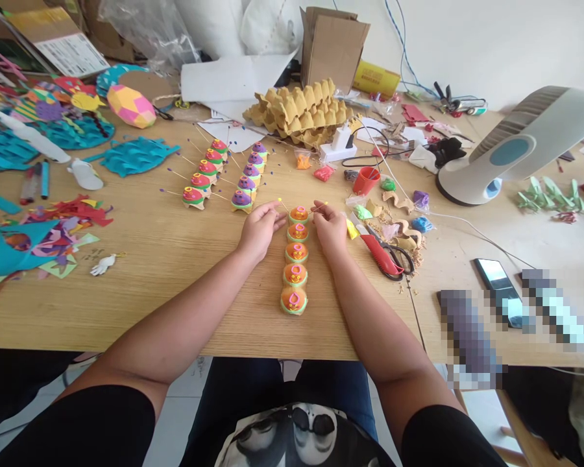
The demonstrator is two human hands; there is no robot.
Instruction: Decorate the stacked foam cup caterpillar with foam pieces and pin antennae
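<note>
A strip of egg-carton cups (296, 254) lies on the wooden table in front of me, painted orange with green rims, clay smiling faces and pink loops on top. My left hand (261, 228) is at the left of its farthest cup, fingers pinched at a thin yellow-tipped stick (283, 204). Across the strip, my right hand (329, 227) pinches another yellow-tipped stick (320, 207) beside the same cup. Farther back stand a red strip of cups (207, 170) and a purple strip of cups (250, 175), both with blue-tipped sticks poking out sideways.
Scissors (387, 250) with red handles, clay packets and carton scraps lie to the right, near a white fan (501, 152). Stacked egg cartons (299, 110) and a power strip (338, 150) are at the back. Paper scraps (41, 240) and blue painted pieces (136, 154) cover the left.
</note>
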